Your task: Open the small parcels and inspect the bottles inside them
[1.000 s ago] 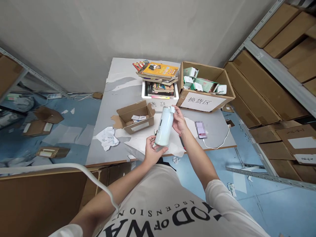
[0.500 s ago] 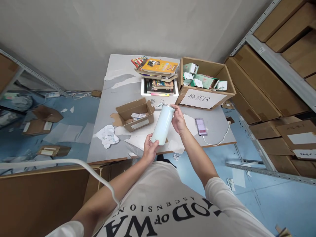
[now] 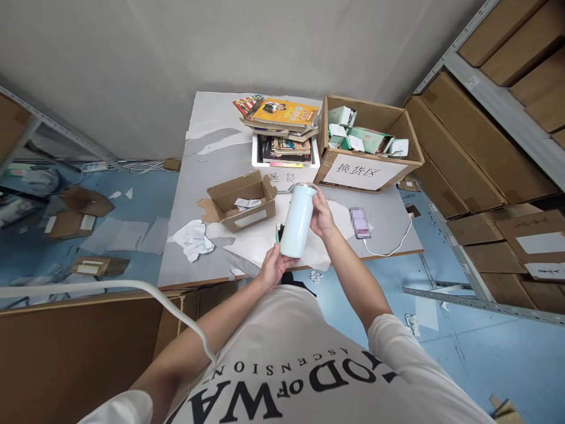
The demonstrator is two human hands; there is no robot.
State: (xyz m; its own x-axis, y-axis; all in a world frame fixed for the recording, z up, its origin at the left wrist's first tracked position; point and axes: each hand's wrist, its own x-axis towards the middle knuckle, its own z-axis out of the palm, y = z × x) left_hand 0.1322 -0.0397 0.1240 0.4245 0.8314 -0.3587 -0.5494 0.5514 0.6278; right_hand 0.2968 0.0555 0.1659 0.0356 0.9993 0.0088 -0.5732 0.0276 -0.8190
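Observation:
A pale blue tumbler (image 3: 297, 224) with a metal rim at its top is held tilted above the near part of the table. My left hand (image 3: 274, 268) grips its bottom end, fingers closed around the base. Up at the rim, my right hand (image 3: 322, 213) is closed on the tumbler's right side. Behind the tumbler, a small dark and green item (image 3: 279, 231) is mostly hidden. To the left stands an open cardboard box (image 3: 249, 219) with paper inside, and crumpled white paper (image 3: 193, 240) lies beside it.
At the back, a white bin (image 3: 286, 175) holds stacked books (image 3: 286, 112). A large carton (image 3: 329, 168) of green and white boxes stands right of it. A phone (image 3: 360, 224) on a charging cable (image 3: 391, 253) lies on the right. Shelves with cartons (image 3: 488, 144) flank the table.
The tumbler has shifted slightly right and turned a little more upright, both hands moving with it. The small dark and green item behind it has come into view.

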